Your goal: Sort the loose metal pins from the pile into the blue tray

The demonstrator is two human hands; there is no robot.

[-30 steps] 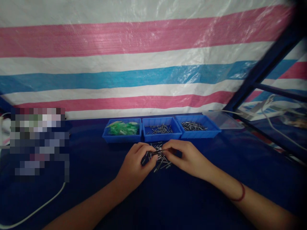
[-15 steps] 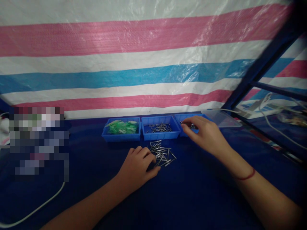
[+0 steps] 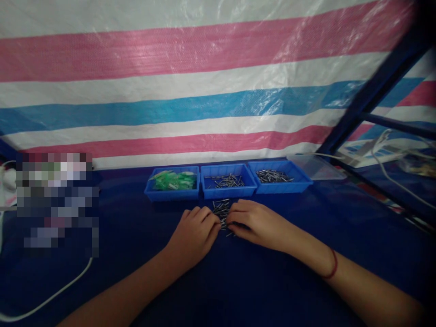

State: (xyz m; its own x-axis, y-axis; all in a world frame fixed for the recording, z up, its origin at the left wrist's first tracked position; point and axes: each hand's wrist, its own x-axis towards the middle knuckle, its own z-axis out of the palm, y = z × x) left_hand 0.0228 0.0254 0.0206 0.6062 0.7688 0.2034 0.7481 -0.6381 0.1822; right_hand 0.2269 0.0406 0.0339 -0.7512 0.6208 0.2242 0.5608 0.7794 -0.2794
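Observation:
A loose heap of small metal pins (image 3: 221, 210) lies on the dark blue table cover (image 3: 238, 281), just in front of three blue bins. My left hand (image 3: 195, 234) rests at the heap's left edge with its fingers curled down onto the pins. My right hand (image 3: 254, 222) lies on the heap's right side, fingers bent and pressed among the pins. What either hand grips is hidden under the fingers. A red cord circles my right wrist.
Left blue bin (image 3: 172, 194) holds green plastic pieces; middle bin (image 3: 227, 190) and right bin (image 3: 296, 184) hold metal pins. A clear lid (image 3: 315, 169) lies beyond, a dark blue frame (image 3: 368, 97) rises at right, a white cable (image 3: 51, 297) trails at left, striped tarp behind.
My right hand came back from the right bin and dropped onto the pin heap beside my left hand. My left hand shifted slightly forward along the heap.

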